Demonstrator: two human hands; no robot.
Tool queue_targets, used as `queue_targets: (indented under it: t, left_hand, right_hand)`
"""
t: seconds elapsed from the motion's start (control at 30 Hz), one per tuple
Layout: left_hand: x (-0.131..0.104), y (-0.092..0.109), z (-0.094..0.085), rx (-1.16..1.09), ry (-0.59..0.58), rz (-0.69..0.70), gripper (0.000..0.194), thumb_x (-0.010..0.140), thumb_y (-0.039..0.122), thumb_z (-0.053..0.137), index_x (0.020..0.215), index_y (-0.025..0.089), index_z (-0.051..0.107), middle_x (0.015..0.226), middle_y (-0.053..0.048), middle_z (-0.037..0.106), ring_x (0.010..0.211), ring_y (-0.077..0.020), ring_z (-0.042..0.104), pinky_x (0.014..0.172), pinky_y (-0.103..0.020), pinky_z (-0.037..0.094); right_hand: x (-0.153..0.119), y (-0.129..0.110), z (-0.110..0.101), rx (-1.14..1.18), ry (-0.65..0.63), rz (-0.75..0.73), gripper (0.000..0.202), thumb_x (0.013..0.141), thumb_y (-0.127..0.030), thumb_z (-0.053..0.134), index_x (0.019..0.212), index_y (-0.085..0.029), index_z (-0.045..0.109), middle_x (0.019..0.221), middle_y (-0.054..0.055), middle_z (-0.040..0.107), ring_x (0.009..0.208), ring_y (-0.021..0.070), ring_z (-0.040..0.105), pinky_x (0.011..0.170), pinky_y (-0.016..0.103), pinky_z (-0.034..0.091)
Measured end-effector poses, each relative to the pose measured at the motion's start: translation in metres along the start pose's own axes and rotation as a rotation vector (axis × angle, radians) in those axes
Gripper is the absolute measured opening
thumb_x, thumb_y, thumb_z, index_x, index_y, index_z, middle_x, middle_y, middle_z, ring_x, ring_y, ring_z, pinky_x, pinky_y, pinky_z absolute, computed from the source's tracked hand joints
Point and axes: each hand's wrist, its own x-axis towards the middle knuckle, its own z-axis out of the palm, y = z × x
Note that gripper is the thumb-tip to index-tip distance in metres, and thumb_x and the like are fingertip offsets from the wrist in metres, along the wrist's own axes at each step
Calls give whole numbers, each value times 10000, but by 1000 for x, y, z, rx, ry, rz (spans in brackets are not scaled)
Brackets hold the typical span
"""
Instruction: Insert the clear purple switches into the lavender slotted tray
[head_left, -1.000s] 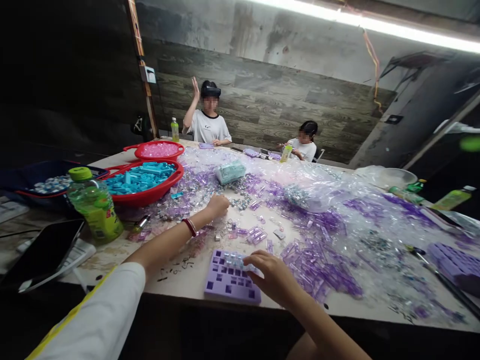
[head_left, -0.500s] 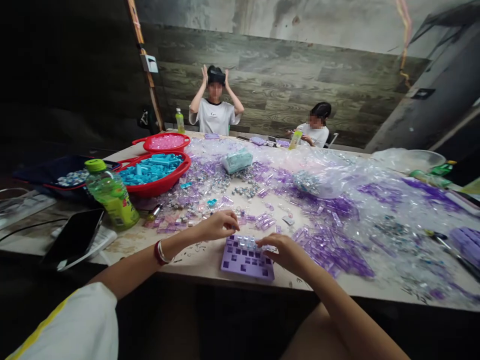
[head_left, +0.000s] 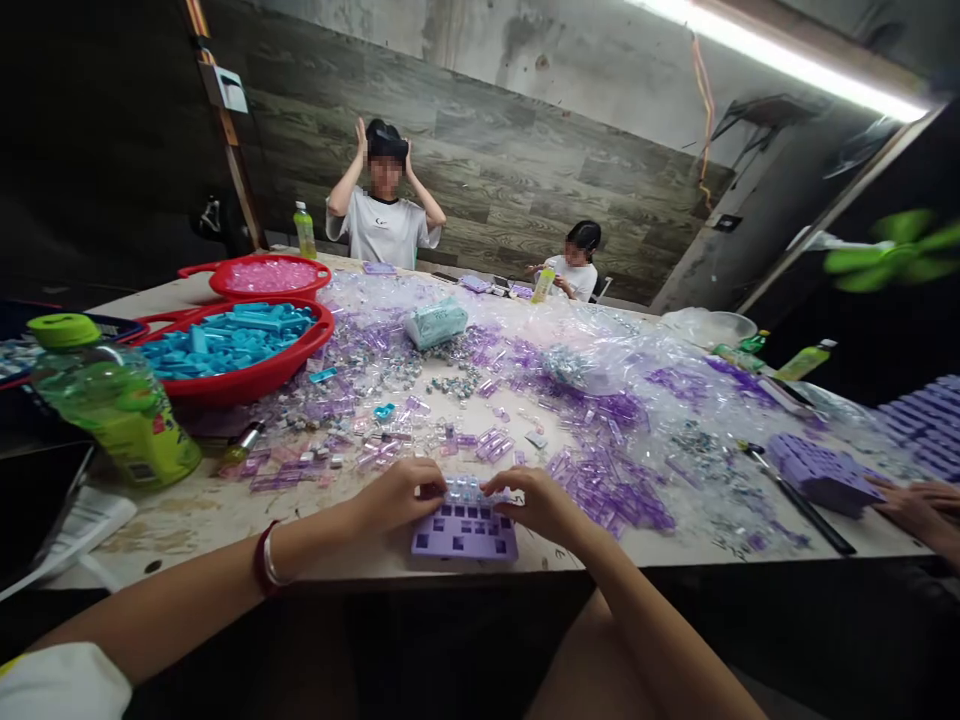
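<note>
Purple block [head_left: 465, 547] is lying flat near the front edge of the table [head_left: 217, 515], right before the wearer, between both hands. Clear pieces [head_left: 463, 489] are filling part of its far rows; nearer square holes are showing dark.

Left hand [head_left: 394, 495] is curling in at the block's far left, thumb and fingertips drawn close; can't tell if it's pinching anything. Right hand [head_left: 546, 503] is arching over the far right corner, thumb and fingers bent, a gap showing between them; anything between the tips too small to tell.

Risks, my judgement: fingertips are crowding those far rows, so a careless nudge could be knocking seated pieces loose. A dropped one could be vanishing among the loose purple pieces [head_left: 611, 495] spreading beside the right hand. A pull toward the body could be sliding the block over the edge, since it's sitting so near.

Orientation: holes are facing up, rows running left to right, near side roughly following the table edge. Looking wider across, but foreshortening is hiding the true long axis; can't tell.
</note>
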Motion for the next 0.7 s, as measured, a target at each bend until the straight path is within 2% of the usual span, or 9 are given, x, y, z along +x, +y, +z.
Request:
queue_targets:
  t: [0.13, 0.27, 0.5, 0.6, 0.7]
  left_hand:
    - [-2, -1, 1, -12, 24, -4, 111, 786, 109, 593, 839, 156, 679, 837, -32, 641, 780, -132, 586, 714, -226, 457]
    - [-1, -5, 4, -135, 56, -52, 101, 755, 108, 633, 803, 153, 709, 842, -38, 658, 774, -133, 601, 706, -223, 467]
    - [4, -10, 4, -290, 68, -145, 78, 687, 97, 664, 706, 148, 720, 781, -28, 665, 722, -126, 611, 662, -213, 461]
    - [4, -11, 4, -261, 54, -116, 89, 689, 91, 652, 723, 144, 714, 789, -30, 661, 722, -124, 607, 645, -207, 454]
    - [3, -11, 3, -201, 34, -49, 105, 715, 91, 625, 761, 141, 705, 809, -35, 658, 735, -123, 603, 647, -205, 450]
  right_hand:
    - [-1, -2, 1, 4, 20, 22, 272, 739, -62, 676, 946, -239, 685, 915, 18, 703, 832, 175, 631, 763, 303, 496]
    - [0, -7, 2, 72, 44, 30, 229, 726, -51, 667, 864, -231, 700, 1053, 38, 661, 852, 163, 622, 683, 256, 502]
    - [9, -15, 11, 81, 173, 74, 185, 721, -92, 678, 857, -216, 680, 818, 13, 652, 726, 146, 599, 607, 245, 469]
    - [11, -15, 16, 10, 191, 85, 164, 718, -85, 663, 826, -209, 648, 769, 3, 644, 713, 154, 596, 619, 260, 468]
    - [10, -15, 17, -19, 166, 54, 159, 726, -82, 653, 820, -209, 642, 809, 14, 654, 759, 170, 608, 683, 287, 484]
